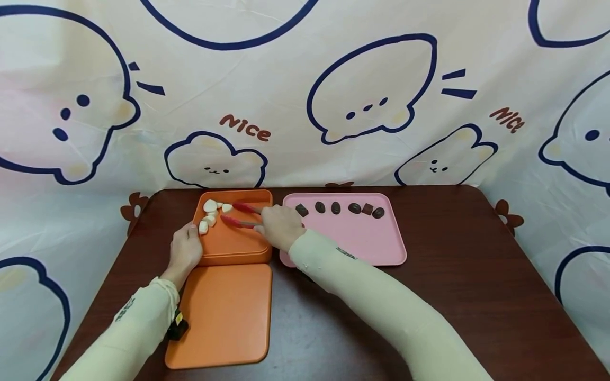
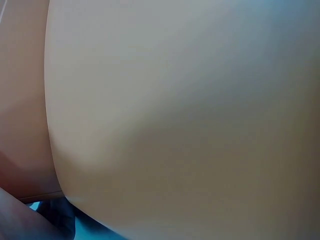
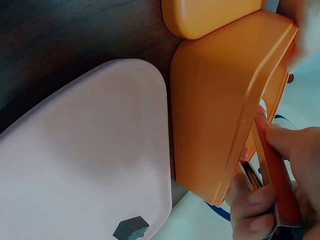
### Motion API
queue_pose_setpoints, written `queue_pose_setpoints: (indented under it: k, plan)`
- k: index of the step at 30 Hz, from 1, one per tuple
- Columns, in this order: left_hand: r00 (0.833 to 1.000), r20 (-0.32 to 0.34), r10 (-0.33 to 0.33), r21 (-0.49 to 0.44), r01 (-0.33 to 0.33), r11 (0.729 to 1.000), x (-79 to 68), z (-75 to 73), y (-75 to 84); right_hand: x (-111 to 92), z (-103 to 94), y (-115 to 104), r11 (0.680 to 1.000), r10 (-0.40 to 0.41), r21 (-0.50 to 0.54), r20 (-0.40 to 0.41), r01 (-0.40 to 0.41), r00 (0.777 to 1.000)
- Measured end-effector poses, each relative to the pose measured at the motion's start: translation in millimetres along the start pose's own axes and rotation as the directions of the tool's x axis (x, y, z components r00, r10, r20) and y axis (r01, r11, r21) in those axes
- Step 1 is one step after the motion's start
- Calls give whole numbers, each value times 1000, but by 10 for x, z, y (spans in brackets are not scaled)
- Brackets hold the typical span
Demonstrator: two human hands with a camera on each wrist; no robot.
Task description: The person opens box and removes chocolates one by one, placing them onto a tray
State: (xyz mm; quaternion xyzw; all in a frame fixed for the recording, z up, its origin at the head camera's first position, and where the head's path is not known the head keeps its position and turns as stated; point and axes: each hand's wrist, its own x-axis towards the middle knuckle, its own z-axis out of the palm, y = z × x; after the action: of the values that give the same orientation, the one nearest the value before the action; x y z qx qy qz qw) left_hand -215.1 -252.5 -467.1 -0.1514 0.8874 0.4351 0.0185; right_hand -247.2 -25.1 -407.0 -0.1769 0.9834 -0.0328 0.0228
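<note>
My right hand (image 1: 281, 225) grips a pair of red-tipped tongs (image 3: 274, 165), their arms spread apart inside the orange box (image 1: 238, 259). Several small white pieces (image 1: 210, 206) lie along the box's left side, one of them close to the upper tong tip. At the box's left wall, my left hand (image 1: 186, 247) holds the edge; its fingers are partly hidden. An orange lid (image 1: 224, 317) lies flat in front of the box, filling most of the left wrist view.
A pink tray (image 1: 352, 238) stands right of the box, under my right forearm. Several dark chocolates (image 1: 335, 208) form a row along its far side. The dark brown table (image 1: 457, 275) meets a printed cloth (image 1: 295, 95) at the back.
</note>
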Motion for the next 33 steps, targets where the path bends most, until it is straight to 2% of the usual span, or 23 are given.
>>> queue_pose_setpoints:
  k: [5, 17, 26, 33]
  plan:
    - [1000, -3, 13, 5, -13, 1000, -2, -6, -7, 1, 8, -27, 1000, -12, -14, -19, 12, 1000]
    - [1000, -2, -1, -1, 1, 1000, 13, -3, -10, -14, 104, -78, 995, -64, -76, -71, 59, 995]
    - [1000, -4, -6, -5, 6, 1000, -5, 1, -11, -100, 63, 49, 996, -88, 1, -83, 89, 993]
    - [1000, -4, 3, -2, -3, 1000, -3, 11, -8, -222, 64, 211, 996, -74, 37, -101, 78, 992]
